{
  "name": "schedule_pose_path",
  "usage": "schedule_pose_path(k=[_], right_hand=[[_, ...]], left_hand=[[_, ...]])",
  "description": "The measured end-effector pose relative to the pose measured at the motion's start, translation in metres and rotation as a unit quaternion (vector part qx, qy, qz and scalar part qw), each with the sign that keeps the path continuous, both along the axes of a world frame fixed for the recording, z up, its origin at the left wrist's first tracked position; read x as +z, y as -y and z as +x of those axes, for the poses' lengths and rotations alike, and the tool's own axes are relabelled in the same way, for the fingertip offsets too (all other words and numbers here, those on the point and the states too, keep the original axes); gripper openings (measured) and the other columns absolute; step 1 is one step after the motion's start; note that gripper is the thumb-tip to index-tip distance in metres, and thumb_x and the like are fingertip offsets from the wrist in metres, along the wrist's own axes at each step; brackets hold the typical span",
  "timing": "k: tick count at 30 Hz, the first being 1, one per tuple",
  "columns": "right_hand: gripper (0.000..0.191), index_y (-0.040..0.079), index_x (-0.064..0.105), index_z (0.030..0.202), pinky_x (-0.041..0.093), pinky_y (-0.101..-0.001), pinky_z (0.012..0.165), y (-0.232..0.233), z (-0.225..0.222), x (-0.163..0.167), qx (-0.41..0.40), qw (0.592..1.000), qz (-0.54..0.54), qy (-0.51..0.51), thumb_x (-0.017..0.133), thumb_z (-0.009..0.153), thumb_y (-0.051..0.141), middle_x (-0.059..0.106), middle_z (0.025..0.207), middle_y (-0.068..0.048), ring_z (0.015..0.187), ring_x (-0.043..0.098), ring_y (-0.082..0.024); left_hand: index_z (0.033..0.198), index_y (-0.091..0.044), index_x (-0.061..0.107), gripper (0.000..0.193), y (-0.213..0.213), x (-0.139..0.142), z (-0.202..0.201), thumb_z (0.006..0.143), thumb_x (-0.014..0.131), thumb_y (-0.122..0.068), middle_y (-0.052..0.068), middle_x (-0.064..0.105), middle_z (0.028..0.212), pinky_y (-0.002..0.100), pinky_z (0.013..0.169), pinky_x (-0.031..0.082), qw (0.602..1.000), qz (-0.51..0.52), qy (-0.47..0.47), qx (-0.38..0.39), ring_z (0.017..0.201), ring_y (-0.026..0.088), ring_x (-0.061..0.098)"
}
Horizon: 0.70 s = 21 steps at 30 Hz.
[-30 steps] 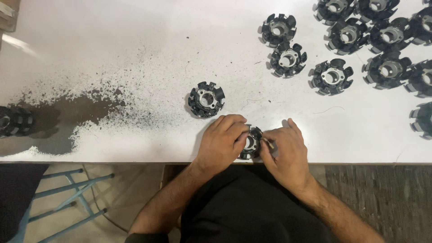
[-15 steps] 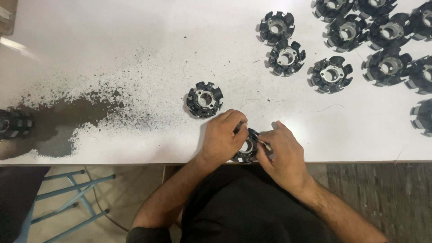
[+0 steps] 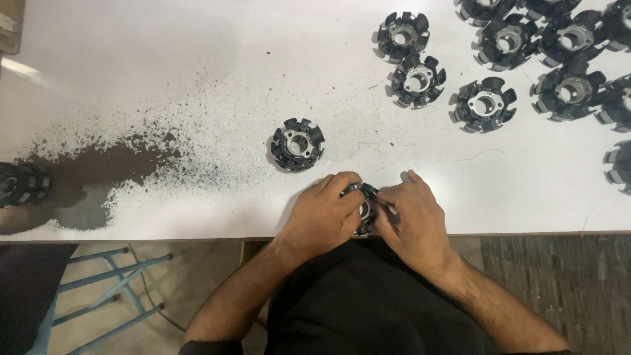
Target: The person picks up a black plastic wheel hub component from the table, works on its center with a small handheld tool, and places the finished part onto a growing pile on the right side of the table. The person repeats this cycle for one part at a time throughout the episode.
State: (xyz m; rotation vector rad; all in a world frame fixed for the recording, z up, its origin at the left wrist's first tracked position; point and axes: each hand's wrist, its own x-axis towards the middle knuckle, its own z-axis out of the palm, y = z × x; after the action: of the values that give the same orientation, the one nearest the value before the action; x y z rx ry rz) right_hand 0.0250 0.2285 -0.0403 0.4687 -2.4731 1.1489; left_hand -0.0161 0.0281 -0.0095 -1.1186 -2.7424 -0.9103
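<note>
A black toothed ring part [image 3: 363, 205] with a metal hub is clasped between both hands at the near edge of the white table [image 3: 197, 79]. My left hand [image 3: 323, 215] wraps its left side, fingers curled over the top. My right hand [image 3: 413, 220] grips the right side, and much of the part is hidden under the fingers. A second, similar ring part [image 3: 297, 144] lies flat on the table just beyond my left hand, apart from it.
Several more black ring parts [image 3: 486, 104] lie spread across the far right of the table. A dark patch of powder or filings [image 3: 98, 167] covers the left part. One ring part [image 3: 20, 184] sits at the left edge. A blue metal frame [image 3: 98, 289] stands below.
Both hands have stayed at the table's near edge, shifting their hold slightly on the ring part. Nothing else on the table has moved.
</note>
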Motion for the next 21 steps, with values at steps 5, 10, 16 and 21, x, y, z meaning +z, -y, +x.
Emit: schedule_pose_path(k=[5,10,16,21], right_hand=[[0.026,0.004,0.064,0.102,0.041,-0.0598,0.117,-0.001,0.006,-0.005,0.022,0.999,0.006,-0.035,0.077,0.080,0.002,0.069,0.098,-0.011,0.103,0.068,-0.031],[0.027,0.004,0.065,0.103,0.039,-0.0593,0.119,0.003,0.011,-0.017,0.035,0.998,-0.001,-0.057,0.079,0.079,0.002,0.069,0.099,-0.011,0.111,0.067,-0.030],[0.028,0.004,0.065,0.102,0.038,-0.0612,0.119,0.003,0.012,-0.021,0.032,0.998,0.012,-0.046,0.080,0.079,0.003,0.069,0.098,-0.011,0.111,0.067,-0.029],[0.026,0.004,0.063,0.101,0.043,-0.0598,0.118,0.005,0.010,-0.021,0.023,0.996,-0.040,-0.073,0.078,0.080,-0.001,0.068,0.097,-0.012,0.107,0.069,-0.029]], left_hand=[[0.103,-0.002,0.067,0.014,0.001,-0.006,0.003,0.089,0.069,-0.007,0.012,0.068,0.121,0.041,0.079,0.062,0.996,0.057,0.046,0.054,0.095,0.030,0.073],[0.102,-0.002,0.066,0.014,0.004,-0.014,0.007,0.089,0.070,-0.005,0.013,0.067,0.122,0.039,0.080,0.062,0.995,0.075,0.034,0.047,0.096,0.029,0.073],[0.101,-0.001,0.064,0.017,0.004,-0.016,0.011,0.085,0.068,-0.002,0.013,0.066,0.120,0.038,0.081,0.062,0.996,0.075,0.017,0.050,0.098,0.029,0.073],[0.100,-0.001,0.065,0.015,0.004,-0.014,0.016,0.085,0.070,-0.003,0.013,0.068,0.119,0.038,0.078,0.061,0.993,0.100,0.017,0.066,0.097,0.030,0.073]])
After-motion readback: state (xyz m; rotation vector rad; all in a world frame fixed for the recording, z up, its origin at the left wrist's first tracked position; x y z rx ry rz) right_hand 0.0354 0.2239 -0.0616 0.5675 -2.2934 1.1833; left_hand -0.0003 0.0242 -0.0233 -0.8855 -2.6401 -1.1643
